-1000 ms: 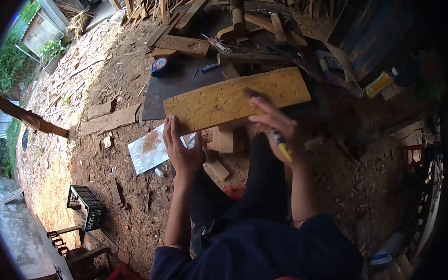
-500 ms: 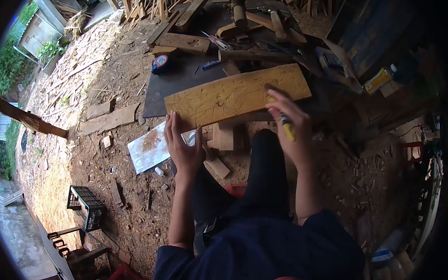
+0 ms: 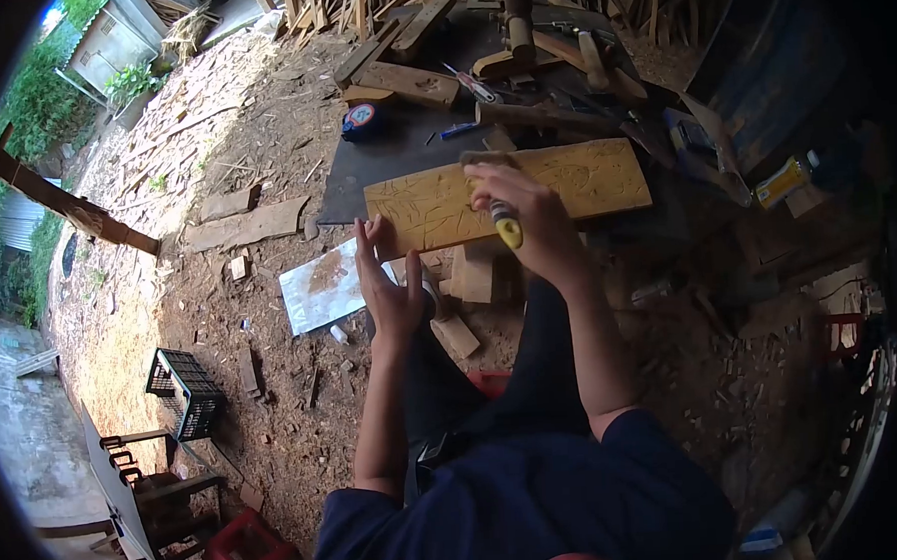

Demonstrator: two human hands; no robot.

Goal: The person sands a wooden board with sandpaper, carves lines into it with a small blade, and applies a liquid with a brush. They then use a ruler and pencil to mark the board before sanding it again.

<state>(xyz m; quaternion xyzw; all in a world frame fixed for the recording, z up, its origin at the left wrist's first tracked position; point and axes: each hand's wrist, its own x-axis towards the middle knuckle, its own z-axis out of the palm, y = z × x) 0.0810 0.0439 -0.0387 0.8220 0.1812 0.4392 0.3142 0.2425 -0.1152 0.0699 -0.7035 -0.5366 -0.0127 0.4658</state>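
Observation:
A long yellowish wooden board (image 3: 594,179) with carved lines across its face lies at the front edge of the dark table. My left hand (image 3: 391,297) is at the board's lower left corner, fingers stretched and apart, seemingly touching the edge. In my right hand (image 3: 531,211) is a brush (image 3: 507,227) with a yellow-and-black handle; its dark, blurred head is over the middle of the board. The fingers of that hand are wrapped round the handle and partly cover it.
Behind the board, the dark table (image 3: 339,185) carries a blue tape measure (image 3: 359,122), a screwdriver-like tool (image 3: 472,83) and wood offcuts. A yellow-labelled bottle (image 3: 782,181) lies at right. A white sheet (image 3: 319,291), a black crate (image 3: 185,394) and wood scraps are on the ground.
My right hand has moved left along the board with the brush, from its right part to the middle. The whole view has shifted slightly; my left hand remains by the left end.

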